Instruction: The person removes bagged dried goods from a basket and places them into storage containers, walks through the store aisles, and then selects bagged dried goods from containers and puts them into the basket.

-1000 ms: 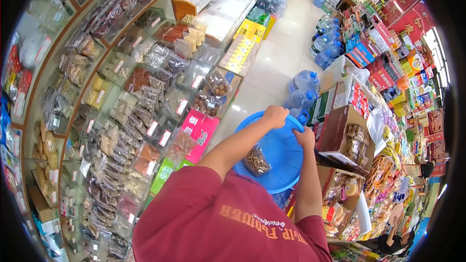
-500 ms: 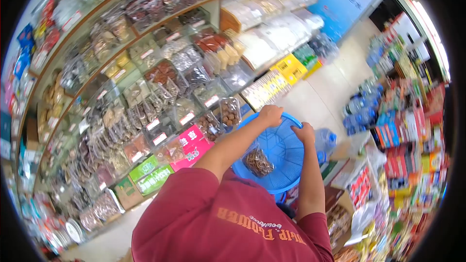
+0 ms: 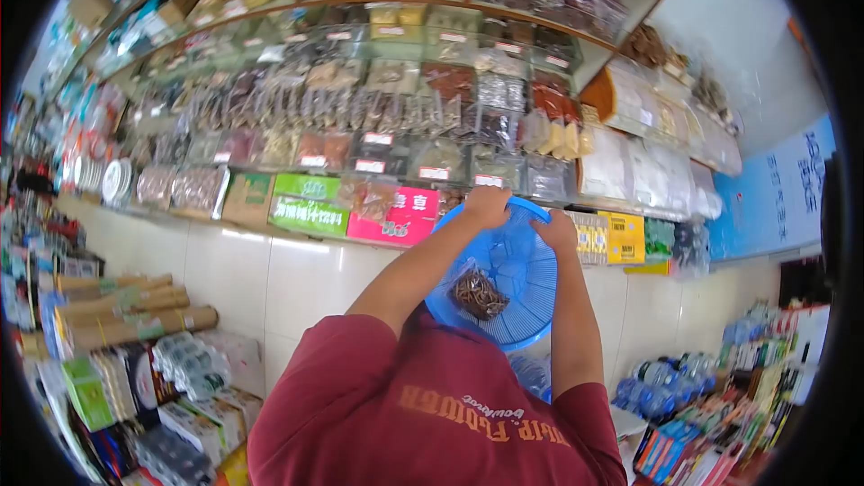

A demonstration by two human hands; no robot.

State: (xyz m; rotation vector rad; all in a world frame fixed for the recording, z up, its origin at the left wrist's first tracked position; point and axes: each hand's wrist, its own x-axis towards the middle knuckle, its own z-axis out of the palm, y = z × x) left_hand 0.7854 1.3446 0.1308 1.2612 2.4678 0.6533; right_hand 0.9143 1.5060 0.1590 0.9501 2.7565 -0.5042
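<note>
A round blue plastic basket (image 3: 522, 261) is held out in front of my chest. My left hand (image 3: 487, 207) is closed on its far rim. My right hand (image 3: 556, 230) grips the rim farther to the right. A clear bag of dark brown, stick-like dried goods (image 3: 478, 295) lies inside the basket, toward its near left side. The undersides of my fingers are hidden where they wrap the rim.
Shelves of bagged dried goods (image 3: 396, 108) run across the far side, with pink (image 3: 396, 227) and green (image 3: 310, 204) boxes below. Rolled brown bundles (image 3: 135, 317) and bottle packs stand at the left; large water bottles (image 3: 652, 387) stand at the right.
The view has turned left, so the shelves now lie straight ahead and the aisle goods have swung away to the right. Both hands keep their hold on the basket, with the bag still inside.
</note>
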